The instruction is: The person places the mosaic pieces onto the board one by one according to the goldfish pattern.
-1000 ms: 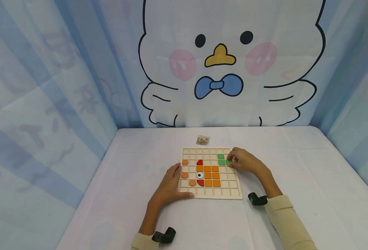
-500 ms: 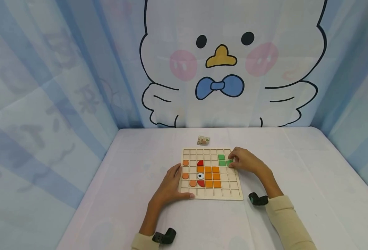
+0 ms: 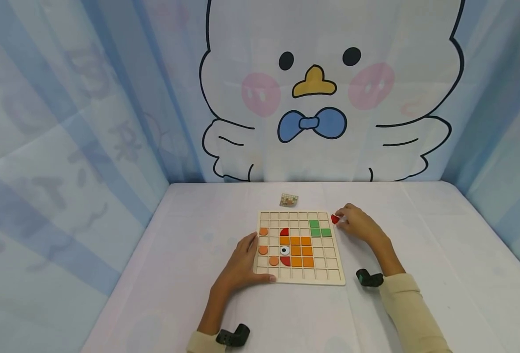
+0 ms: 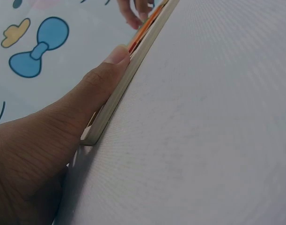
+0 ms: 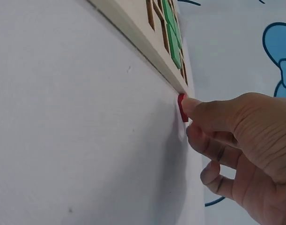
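Note:
A wooden grid board (image 3: 326,275) lies on the table with coloured pieces set in its cells. My left hand (image 3: 241,264) rests at its front left corner, fingers along the left side and straight thumb on the front edge, as the left wrist view shows too. Just off the board's upper right edge, my right hand (image 3: 359,224) pinches a small red piece (image 3: 335,219) with a rounded side between thumb and finger. In the right wrist view this red piece (image 5: 182,108) is seen edge-on, close beside the board's rim. Three green squares (image 3: 314,232) sit nearest that hand.
Orange squares (image 3: 307,251), a white eye piece (image 3: 284,250), two red quarter-round pieces (image 3: 284,232) and orange discs (image 3: 274,261) fill other cells. A small picture card (image 3: 288,200) lies behind the board. Printed curtains (image 3: 312,157) border the white table (image 3: 304,318).
My right hand has moved off the green square at the right and now pinches a red piece beside the board. That green square lies uncovered. The left hand stays at the corner.

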### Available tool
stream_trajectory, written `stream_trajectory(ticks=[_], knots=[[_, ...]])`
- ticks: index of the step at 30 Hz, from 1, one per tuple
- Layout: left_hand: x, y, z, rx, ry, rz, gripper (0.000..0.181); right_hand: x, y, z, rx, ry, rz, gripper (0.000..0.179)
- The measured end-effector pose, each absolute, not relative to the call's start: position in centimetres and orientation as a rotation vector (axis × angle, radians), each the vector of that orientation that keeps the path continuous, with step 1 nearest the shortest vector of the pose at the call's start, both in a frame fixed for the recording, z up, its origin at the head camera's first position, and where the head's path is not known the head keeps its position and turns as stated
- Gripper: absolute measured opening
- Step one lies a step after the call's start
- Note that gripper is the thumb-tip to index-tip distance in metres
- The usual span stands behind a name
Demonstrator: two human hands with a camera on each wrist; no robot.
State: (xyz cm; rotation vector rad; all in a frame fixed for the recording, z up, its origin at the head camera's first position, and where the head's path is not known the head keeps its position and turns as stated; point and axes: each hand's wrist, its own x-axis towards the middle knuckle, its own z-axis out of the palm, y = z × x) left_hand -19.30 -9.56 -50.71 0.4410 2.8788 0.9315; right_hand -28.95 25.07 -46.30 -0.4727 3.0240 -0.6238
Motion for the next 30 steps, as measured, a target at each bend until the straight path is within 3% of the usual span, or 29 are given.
stream_trajectory(ticks=[30], knots=[[-19.3,-9.5,-50.7,0.441,2.886,0.917,0.127,-29.4,25.5,-47.3,-0.46,3.063,-0.643,0.028]])
